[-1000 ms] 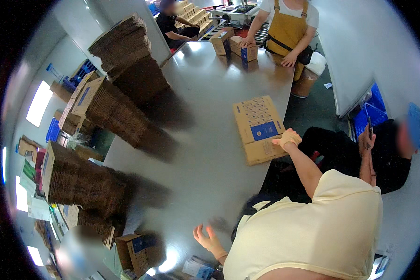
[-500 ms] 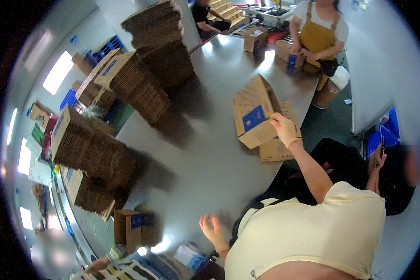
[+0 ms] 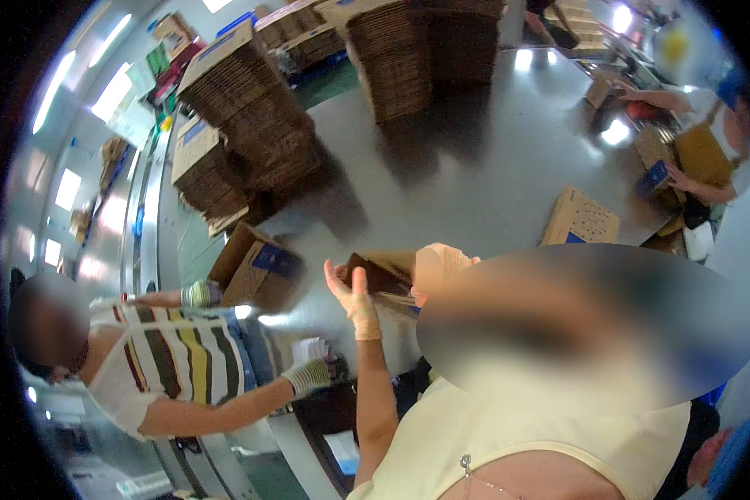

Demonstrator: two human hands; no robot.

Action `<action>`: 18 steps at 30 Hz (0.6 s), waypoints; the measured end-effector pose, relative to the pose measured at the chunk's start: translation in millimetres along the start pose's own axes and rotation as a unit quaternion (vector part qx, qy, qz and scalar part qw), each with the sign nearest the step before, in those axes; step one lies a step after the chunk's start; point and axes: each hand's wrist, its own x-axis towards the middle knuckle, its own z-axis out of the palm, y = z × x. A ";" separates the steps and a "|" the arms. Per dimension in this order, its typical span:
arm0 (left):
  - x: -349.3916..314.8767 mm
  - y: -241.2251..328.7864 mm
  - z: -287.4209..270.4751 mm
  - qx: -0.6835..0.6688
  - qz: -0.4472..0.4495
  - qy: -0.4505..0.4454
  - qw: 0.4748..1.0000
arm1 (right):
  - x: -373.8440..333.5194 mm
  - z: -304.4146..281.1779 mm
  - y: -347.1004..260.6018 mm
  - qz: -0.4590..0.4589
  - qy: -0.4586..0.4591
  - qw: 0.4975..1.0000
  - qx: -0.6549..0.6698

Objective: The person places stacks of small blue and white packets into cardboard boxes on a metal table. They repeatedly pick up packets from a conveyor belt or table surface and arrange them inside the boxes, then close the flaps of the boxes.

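Observation:
In front of me, an open cardboard box lies tilted low over the table, its dark inside showing between my hands. My right hand grips its right side; a blurred patch hides the arm behind, and only part of the fingers shows. My left hand is raised at the box's left end, fingers spread and holding nothing. Its wrist carries a pale wrap. A second, closed-looking cardboard box with small printed marks rests on the table to the right.
Tall stacks of flattened cardboard stand along the far left of the grey table. At left, a co-worker in a striped top has one gloved hand by an open box, the other near white papers. Another person handles boxes far right.
My right hand has carried the open box leftward from the right side of the table to the middle. The left hand has risen beside it. My view has swung left, showing more of the co-worker.

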 end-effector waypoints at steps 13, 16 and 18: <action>-71.3 -1.2 4.6 0.241 0.096 0.024 0.966 | -69.0 52.8 7.7 -0.029 -0.299 0.954 0.025; -70.9 7.4 -3.4 0.373 0.192 -0.007 0.908 | -79.8 66.2 7.3 -0.056 -0.051 0.995 0.065; -60.8 27.6 -12.2 0.525 0.292 -0.094 0.794 | -87.9 71.2 13.1 -0.043 -0.077 0.986 0.144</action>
